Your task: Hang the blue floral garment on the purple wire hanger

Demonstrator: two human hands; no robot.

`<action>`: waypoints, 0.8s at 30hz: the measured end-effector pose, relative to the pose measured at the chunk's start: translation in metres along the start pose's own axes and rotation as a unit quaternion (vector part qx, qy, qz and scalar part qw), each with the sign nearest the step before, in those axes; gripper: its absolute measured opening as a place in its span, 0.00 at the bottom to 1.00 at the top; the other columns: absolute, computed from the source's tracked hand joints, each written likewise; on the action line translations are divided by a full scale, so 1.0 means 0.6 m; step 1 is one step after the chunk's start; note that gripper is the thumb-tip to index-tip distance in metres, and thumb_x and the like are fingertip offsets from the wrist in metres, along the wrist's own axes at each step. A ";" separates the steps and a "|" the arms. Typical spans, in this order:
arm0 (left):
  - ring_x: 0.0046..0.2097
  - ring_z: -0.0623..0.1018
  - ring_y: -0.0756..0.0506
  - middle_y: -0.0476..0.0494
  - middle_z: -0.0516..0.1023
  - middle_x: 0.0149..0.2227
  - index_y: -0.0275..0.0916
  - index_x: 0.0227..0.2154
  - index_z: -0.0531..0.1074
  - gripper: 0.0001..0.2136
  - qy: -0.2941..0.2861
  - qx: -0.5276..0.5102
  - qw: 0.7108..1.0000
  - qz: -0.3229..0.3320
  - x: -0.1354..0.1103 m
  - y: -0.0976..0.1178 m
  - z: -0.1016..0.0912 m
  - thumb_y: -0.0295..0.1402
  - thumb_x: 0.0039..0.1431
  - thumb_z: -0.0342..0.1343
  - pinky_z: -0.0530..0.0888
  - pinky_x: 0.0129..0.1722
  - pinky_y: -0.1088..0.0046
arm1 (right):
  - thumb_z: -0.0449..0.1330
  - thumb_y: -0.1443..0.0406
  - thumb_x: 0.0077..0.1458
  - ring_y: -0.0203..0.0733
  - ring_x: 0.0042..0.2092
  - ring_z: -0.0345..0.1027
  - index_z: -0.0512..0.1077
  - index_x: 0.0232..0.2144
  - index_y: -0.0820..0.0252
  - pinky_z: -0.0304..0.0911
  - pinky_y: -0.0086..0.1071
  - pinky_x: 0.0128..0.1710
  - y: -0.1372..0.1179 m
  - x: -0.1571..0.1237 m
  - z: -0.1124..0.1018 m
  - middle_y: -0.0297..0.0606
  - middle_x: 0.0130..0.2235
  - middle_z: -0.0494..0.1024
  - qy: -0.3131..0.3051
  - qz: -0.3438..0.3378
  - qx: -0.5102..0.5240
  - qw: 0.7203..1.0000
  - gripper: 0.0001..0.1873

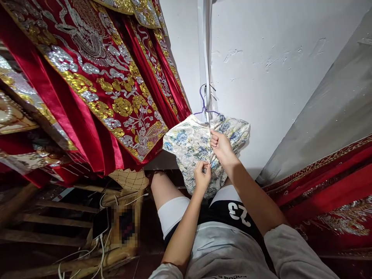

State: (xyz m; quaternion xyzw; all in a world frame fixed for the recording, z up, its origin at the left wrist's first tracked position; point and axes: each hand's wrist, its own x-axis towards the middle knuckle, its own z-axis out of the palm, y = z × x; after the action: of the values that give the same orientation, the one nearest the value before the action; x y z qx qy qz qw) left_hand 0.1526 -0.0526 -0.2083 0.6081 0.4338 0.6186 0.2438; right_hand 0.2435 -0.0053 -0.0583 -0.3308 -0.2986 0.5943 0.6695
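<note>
A white short-sleeved top with a blue and yellow floral print hangs in front of me. It is on a purple hanger, whose hook is up by the narrow white strip on the wall. Near the neckline, my right hand is closed in a pinch on the edge of the top's front opening. Lower along that same edge, my left hand also pinches the fabric between thumb and fingers. Any fastener under the fingertips is too small or hidden to make out.
Red cloths embroidered in gold and silver hang at the left. A bamboo bench below them holds a phone and white cables. More red embroidered fabric is at the right, beside the white wall.
</note>
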 end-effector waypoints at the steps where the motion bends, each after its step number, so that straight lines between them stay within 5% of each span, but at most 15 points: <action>1: 0.35 0.75 0.45 0.46 0.73 0.30 0.41 0.28 0.71 0.07 -0.002 0.003 1.000 0.002 -0.003 -0.005 0.001 0.33 0.61 0.57 0.71 0.38 0.70 | 0.68 0.63 0.55 0.28 0.19 0.44 0.61 0.23 0.56 0.45 0.27 0.16 -0.007 0.002 0.006 0.21 0.19 0.51 -0.001 -0.007 -0.005 1.000 0.19; 7: 0.33 0.74 0.45 0.46 0.74 0.30 0.40 0.29 0.74 0.06 -0.027 -0.002 0.999 0.018 0.011 0.002 -0.006 0.34 0.61 0.60 0.71 0.37 0.70 | 0.70 0.61 0.51 0.29 0.21 0.45 0.65 0.24 0.57 0.44 0.27 0.18 -0.037 -0.003 0.021 0.22 0.19 0.54 -0.009 -0.056 -0.007 0.998 0.17; 13: 0.38 0.75 0.46 0.43 0.78 0.40 0.42 0.53 0.76 0.14 0.051 0.016 0.980 0.191 0.150 0.128 -0.035 0.36 0.67 0.58 0.73 0.41 0.68 | 0.71 0.58 0.48 0.31 0.24 0.49 0.75 0.31 0.59 0.49 0.28 0.22 -0.032 -0.032 0.016 0.25 0.21 0.60 0.006 -0.190 -0.063 0.980 0.13; 18: 0.38 0.77 0.46 0.42 0.80 0.38 0.39 0.43 0.77 0.09 -0.057 0.119 0.951 0.281 0.236 0.184 -0.038 0.34 0.71 0.52 0.72 0.41 0.70 | 0.69 0.53 0.50 0.33 0.25 0.53 0.76 0.33 0.60 0.52 0.30 0.25 -0.007 -0.017 -0.003 0.27 0.22 0.64 -0.001 -0.246 -0.113 0.963 0.17; 21: 0.39 0.77 0.46 0.42 0.79 0.36 0.39 0.37 0.74 0.10 -0.061 0.154 0.940 0.298 0.243 0.193 -0.039 0.33 0.72 0.50 0.72 0.42 0.70 | 0.69 0.51 0.46 0.33 0.25 0.53 0.74 0.30 0.59 0.50 0.30 0.25 0.032 0.007 -0.033 0.27 0.22 0.64 0.032 -0.222 -0.131 0.966 0.19; 24: 0.40 0.77 0.47 0.44 0.79 0.36 0.39 0.36 0.74 0.09 0.047 0.103 0.957 0.267 0.243 0.193 -0.072 0.34 0.71 0.51 0.72 0.44 0.71 | 0.69 0.48 0.41 0.32 0.24 0.48 0.71 0.28 0.58 0.46 0.30 0.24 0.088 0.010 -0.074 0.25 0.20 0.60 0.071 -0.131 -0.145 0.978 0.22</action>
State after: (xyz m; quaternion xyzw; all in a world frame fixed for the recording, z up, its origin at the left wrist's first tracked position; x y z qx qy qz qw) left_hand 0.1167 -0.0004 -0.0279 0.6936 0.3277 0.6414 -0.0150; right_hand 0.2476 0.0005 -0.1271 -0.4243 -0.3740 0.4269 0.7056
